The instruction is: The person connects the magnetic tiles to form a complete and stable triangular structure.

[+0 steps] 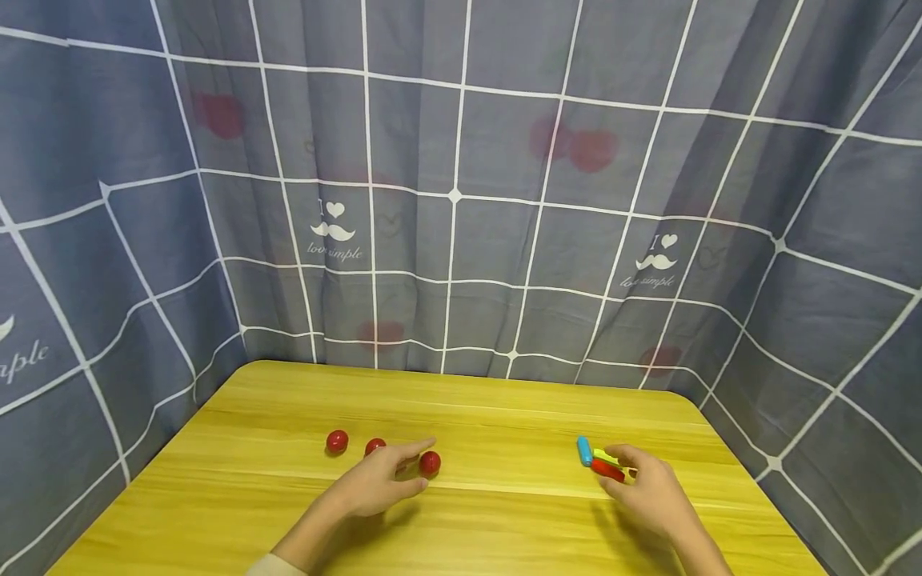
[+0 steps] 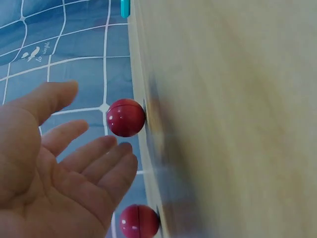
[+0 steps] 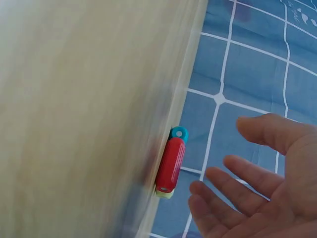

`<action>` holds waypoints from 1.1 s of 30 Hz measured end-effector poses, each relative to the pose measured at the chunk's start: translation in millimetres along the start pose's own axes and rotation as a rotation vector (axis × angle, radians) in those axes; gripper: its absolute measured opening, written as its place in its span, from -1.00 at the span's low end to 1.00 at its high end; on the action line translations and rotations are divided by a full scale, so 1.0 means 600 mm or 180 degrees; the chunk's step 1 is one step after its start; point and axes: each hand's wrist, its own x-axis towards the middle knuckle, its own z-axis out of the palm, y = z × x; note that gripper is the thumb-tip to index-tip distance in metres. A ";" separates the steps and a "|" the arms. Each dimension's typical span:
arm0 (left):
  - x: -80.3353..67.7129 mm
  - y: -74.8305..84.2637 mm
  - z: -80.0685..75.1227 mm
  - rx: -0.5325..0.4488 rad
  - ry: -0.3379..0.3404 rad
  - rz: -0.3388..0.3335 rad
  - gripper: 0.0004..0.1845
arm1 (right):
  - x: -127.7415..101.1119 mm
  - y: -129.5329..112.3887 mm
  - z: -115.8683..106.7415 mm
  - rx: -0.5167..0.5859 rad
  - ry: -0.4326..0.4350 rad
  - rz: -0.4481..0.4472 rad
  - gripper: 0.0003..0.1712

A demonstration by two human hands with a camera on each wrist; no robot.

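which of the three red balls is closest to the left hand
The rightmost red ball, beside the left hand fingertips; the middle ball sits behind the hand, and the leftmost ball lies farther off.

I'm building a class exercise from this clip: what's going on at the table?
A person reaches both open hands over a yellow wooden table. The left hand hovers among three red balls, holding none. The right hand is close to a small bundle of red, green and blue cylinders, not gripping it. A grey checked curtain surrounds the table.
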 end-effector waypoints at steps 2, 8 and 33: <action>0.002 -0.001 0.000 0.0041 -0.0010 -0.0007 -0.35 | 0.002 0.003 0.000 0.0040 -0.0022 -0.0005 -0.48; 0.004 -0.004 0.002 0.0199 0.0002 0.0085 -0.46 | 0.008 0.014 0.006 0.0111 -0.0084 0.0003 -0.61; 0.012 -0.011 0.013 0.0202 0.0031 0.0301 -0.72 | 0.016 0.030 0.013 -0.0224 -0.0175 -0.0006 -0.70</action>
